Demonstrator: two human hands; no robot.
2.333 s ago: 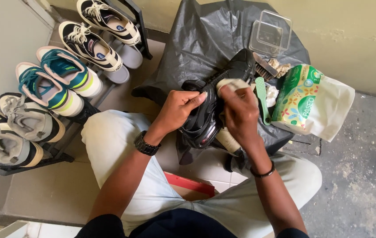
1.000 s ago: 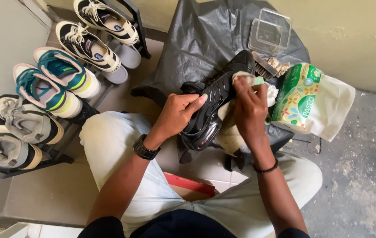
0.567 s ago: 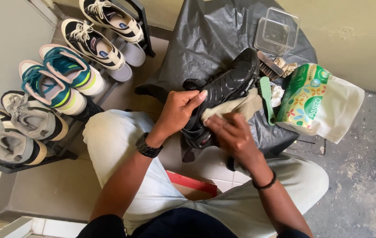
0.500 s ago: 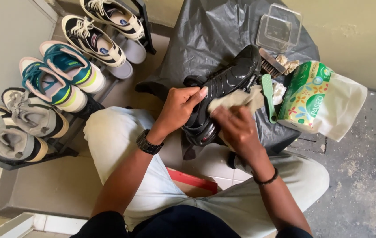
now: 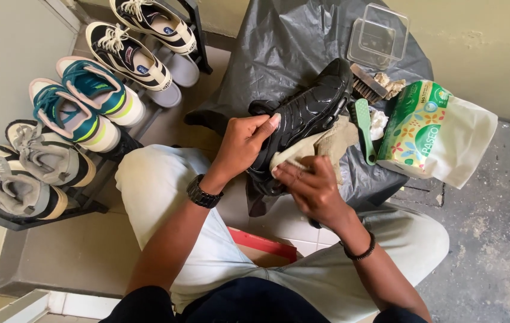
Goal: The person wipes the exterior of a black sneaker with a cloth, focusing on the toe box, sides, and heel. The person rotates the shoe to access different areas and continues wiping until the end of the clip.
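— What is the biggest thing you see from where you stand?

— The crumpled dark grey plastic sheet (image 5: 279, 54), spread on the floor in front of the sitting person. I will tell all places from this sheet. To the left of it stands a low black metal shoe rack (image 5: 87, 200) with several pairs of sport shoes, white, teal and grey.

— And on the sheet?

— At its right edge lies a white and green soft plastic pack with flowers printed (image 5: 434, 134). At its far right corner there is a clear square plastic box (image 5: 380, 37). Just under the box is a wooden brush with dark bristles (image 5: 367, 84), and beside it a green plastic brush handle (image 5: 364, 128).

— Where is the shoe?

— The glossy black sneaker (image 5: 308, 110) is over the near middle of the sheet, lifted and tilted, toe pointing to the far right.

— How do the hands hold it?

— The left hand (image 5: 243, 143) is closed around the heel part, thumb on top. The right hand (image 5: 311, 188) is curled on a beige crumpled cloth (image 5: 326, 146) and presses it against the side of the sneaker, fingers bent, not open.
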